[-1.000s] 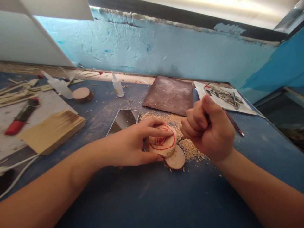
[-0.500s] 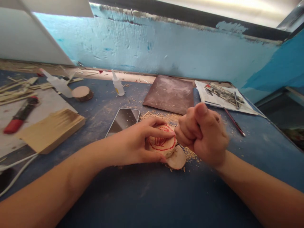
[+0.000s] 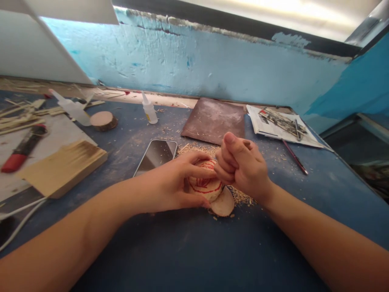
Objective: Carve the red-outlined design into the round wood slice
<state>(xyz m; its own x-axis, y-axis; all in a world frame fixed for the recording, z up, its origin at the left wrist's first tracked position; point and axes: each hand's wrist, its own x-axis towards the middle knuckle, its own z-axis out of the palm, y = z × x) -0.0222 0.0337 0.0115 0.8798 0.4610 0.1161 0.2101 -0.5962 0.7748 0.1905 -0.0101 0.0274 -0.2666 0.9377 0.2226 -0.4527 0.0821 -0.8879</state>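
A round wood slice (image 3: 206,185) with red lines drawn on its top sits near the middle of the table. My left hand (image 3: 182,178) grips it by the rim, the index finger lying across its upper face. Right above the slice's right side, my right hand (image 3: 243,164) is closed in a fist with the thumb on top. Whatever the fist holds is hidden by the fingers. A second, thinner wood slice (image 3: 224,202) lies partly under the marked one. Wood shavings (image 3: 243,196) are scattered around both.
Behind my left hand lies a phone (image 3: 156,156). At the left are a wood block (image 3: 62,166), a red-and-black tool (image 3: 24,150), a thick wood slice (image 3: 103,121) and glue bottles (image 3: 149,108). A brown sheet (image 3: 214,119), papers (image 3: 258,117) and a pencil (image 3: 294,157) lie farther back.
My right hand has moved left and come closer to the marked wood slice, still in a fist. My left hand keeps its hold on the slice.
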